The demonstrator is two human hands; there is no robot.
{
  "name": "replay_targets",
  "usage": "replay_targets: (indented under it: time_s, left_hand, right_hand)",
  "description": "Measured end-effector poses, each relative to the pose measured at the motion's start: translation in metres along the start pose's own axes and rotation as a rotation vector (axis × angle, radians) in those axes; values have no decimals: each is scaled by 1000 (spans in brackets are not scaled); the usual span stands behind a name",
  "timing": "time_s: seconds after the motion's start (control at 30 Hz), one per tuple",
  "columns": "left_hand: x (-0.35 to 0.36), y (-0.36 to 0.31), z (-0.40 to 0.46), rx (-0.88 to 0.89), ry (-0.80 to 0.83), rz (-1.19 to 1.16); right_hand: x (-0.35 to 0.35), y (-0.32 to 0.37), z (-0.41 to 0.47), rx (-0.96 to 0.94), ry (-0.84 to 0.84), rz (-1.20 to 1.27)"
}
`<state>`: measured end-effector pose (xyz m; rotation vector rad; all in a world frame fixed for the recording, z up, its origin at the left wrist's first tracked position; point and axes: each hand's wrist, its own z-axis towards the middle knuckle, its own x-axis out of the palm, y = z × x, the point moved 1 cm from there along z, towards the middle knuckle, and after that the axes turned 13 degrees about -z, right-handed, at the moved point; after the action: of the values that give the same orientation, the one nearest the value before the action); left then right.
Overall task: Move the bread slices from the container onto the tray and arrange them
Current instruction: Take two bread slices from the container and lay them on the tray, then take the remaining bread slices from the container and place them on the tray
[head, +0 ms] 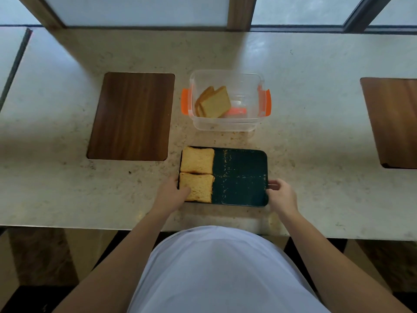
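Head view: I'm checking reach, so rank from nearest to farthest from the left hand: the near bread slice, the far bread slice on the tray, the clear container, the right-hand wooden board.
From the left hand:
1. Near bread slice, touching it.
2. Far bread slice, just behind.
3. Clear container, beyond the tray.
4. Right-hand wooden board, far right.

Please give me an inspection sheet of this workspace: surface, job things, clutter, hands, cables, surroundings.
Surface: pale stone counter with crumbs near the tray.
Job things: dark tray holds two bread slices on its left side; clear container, lid off, holds more slices leaning together.
Clutter: wooden board left, another board right.
Hands: left hand on the tray's left edge, touching the near slice; right hand at its right edge.
Cables: nothing seen.
Surroundings: frosted windows behind.
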<state>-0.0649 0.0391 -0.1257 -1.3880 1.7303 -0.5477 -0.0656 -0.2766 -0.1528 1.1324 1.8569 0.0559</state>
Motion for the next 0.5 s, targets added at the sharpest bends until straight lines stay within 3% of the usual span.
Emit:
replay_targets:
  time_s: [0.27, 0.33, 0.43, 0.5]
  left_hand:
    - [4, 11, -3, -155, -2, 14]
    - [3, 4, -4, -152, -11, 114]
    - [-1, -26, 3, 131, -146, 459]
    - [-2, -62, 10, 379, -212, 494]
  right_hand:
    - [-5, -2, -1, 6, 10, 5]
    - [-8, 4, -3, 6, 12, -60]
    - [-21, 37, -1, -96, -60, -165]
    - [-33, 75, 1, -258, -133, -150]
